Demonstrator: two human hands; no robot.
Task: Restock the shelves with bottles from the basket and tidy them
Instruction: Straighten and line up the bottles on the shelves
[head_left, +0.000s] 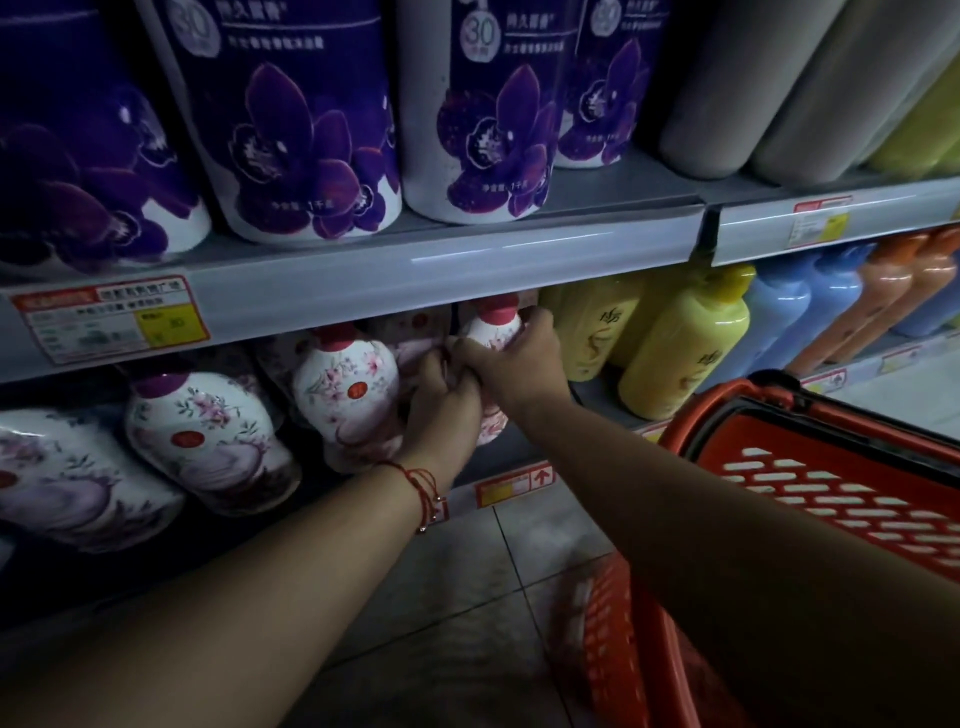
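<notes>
Both hands work one floral bottle (491, 332) on the lower shelf (519, 452): right hand (511, 358) curled round its shoulder, left hand (441, 410) gripping lower down. Risk: crowding tips the neighbouring bottle (345, 384), or the yellow bottles (685, 343) get knocked. Basket (831, 467) stands just beside.

Both hands (457, 395) gripping pink-capped floral bottle (491, 332) on shelf (363, 275), red basket (831, 467) beside
</notes>
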